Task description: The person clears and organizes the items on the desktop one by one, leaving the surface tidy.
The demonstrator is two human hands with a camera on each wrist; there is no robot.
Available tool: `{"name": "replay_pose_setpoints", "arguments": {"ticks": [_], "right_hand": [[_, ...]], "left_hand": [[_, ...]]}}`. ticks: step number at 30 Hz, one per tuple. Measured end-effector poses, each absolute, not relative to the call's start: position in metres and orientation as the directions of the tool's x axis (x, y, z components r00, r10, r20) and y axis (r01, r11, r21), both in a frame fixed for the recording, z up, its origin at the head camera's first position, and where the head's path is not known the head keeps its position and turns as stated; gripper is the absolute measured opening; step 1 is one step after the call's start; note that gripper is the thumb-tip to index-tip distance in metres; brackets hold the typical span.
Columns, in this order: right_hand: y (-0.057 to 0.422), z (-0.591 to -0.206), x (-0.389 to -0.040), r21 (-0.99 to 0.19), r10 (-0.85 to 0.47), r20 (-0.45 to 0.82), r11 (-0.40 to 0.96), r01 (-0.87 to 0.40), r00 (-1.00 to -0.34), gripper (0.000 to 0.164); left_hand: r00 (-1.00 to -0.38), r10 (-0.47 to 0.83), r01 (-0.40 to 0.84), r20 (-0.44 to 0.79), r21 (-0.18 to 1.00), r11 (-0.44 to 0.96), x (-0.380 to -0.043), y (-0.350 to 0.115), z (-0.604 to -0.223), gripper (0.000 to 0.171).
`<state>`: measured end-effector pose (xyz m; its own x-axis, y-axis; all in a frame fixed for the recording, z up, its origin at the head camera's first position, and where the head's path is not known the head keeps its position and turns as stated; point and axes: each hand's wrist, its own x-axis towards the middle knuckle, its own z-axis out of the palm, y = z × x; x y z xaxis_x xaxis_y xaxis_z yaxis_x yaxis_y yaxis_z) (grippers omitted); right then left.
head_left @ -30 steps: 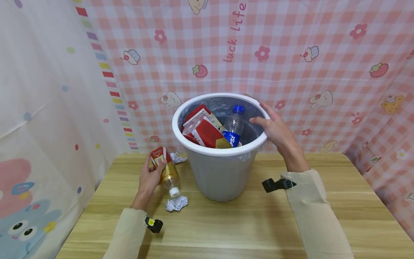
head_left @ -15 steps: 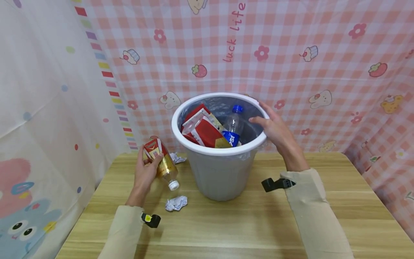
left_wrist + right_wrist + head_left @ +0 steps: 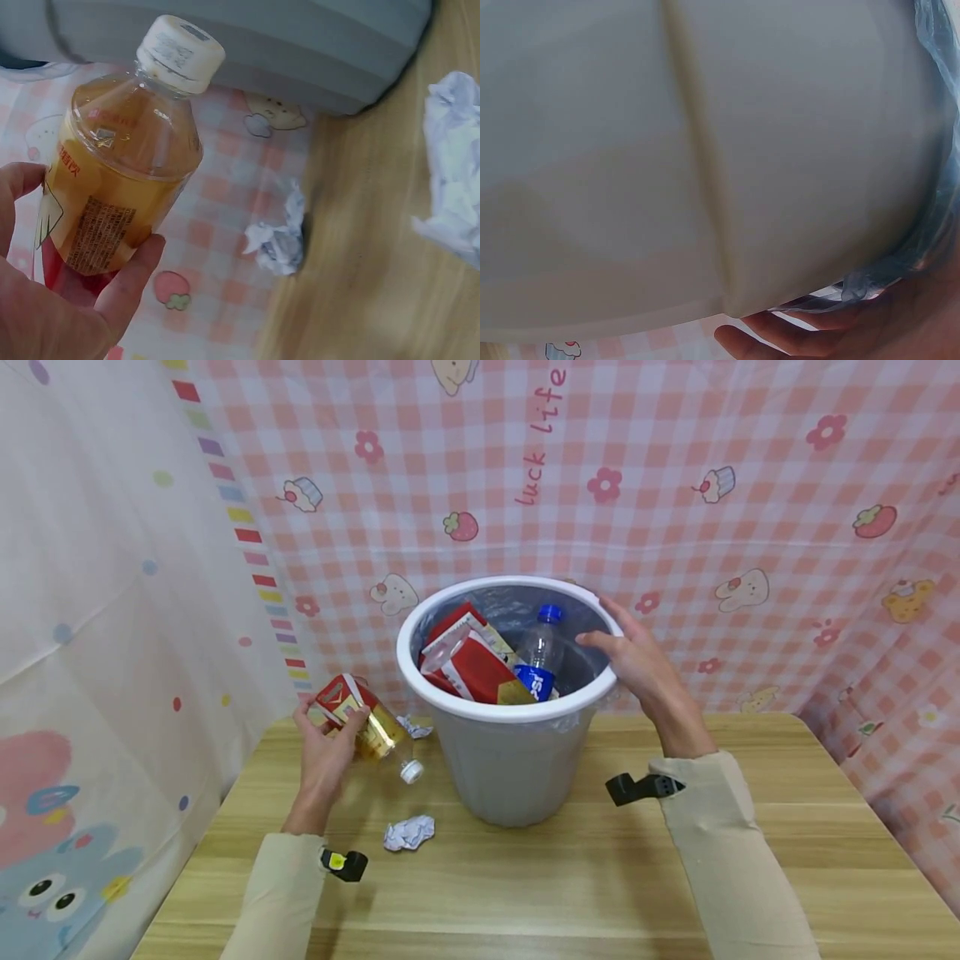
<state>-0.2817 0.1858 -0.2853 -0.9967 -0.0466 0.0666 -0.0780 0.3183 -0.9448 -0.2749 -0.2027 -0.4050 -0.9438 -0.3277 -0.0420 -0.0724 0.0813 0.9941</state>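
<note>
My left hand (image 3: 326, 756) holds a plastic drink bottle (image 3: 381, 728) with a red and gold label, left of the bin. The bottle tilts, its white cap (image 3: 180, 52) pointing down and right in the head view. In the left wrist view, the thumb and a finger lie on opposite sides of the bottle. My right hand (image 3: 637, 660) grips the right rim of a grey trash bin (image 3: 513, 768), one digit over the inside and the others outside. Red cartons (image 3: 487, 670) and a bottle with a blue cap and label (image 3: 542, 652) lie in the lined bin.
A crumpled paper ball (image 3: 409, 832) lies on the wooden table (image 3: 570, 893) in front of the bin's left side. Another crumpled paper (image 3: 415, 727) is behind the held bottle. A pink checked cloth (image 3: 645, 552) hangs behind the table.
My left hand has moved left and slightly up with the bottle, which has tilted more, its cap now farther from the front paper ball. The right hand and bin stay in place.
</note>
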Motion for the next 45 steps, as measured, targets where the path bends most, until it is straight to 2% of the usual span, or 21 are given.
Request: {"name": "replay_pose_setpoints", "arguments": {"ticks": [9,16,28,38,45], "right_hand": [[0.186,-0.284,-0.280,-0.942,-0.048,0.071,0.324,-0.083,-0.996,0.076],[0.187,-0.286,-0.281,-0.946,-0.048,0.072,0.315,-0.083,-0.996,0.077],[0.186,-0.285,-0.281,-0.944,-0.047,0.067,0.322,-0.079,-0.997,0.077],[0.186,-0.285,-0.280,-0.945,-0.051,0.063,0.319,-0.076,-0.997,0.077],[0.186,-0.285,-0.280,-0.943,-0.049,0.066,0.322,-0.079,-0.997,0.077]], "left_hand": [[-0.898,-0.419,0.122,0.134,0.991,0.054,-0.274,-0.204,-0.380,0.087],[-0.851,-0.485,0.220,0.202,0.975,0.020,-0.273,-0.204,-0.361,0.081],[-0.744,-0.588,0.405,0.318,0.914,-0.018,-0.274,-0.201,-0.336,0.080],[-0.642,-0.689,0.591,0.336,0.790,-0.166,-0.280,-0.196,-0.318,0.083],[-0.565,-0.726,0.699,0.392,0.695,-0.169,-0.287,-0.188,-0.306,0.082]]}}
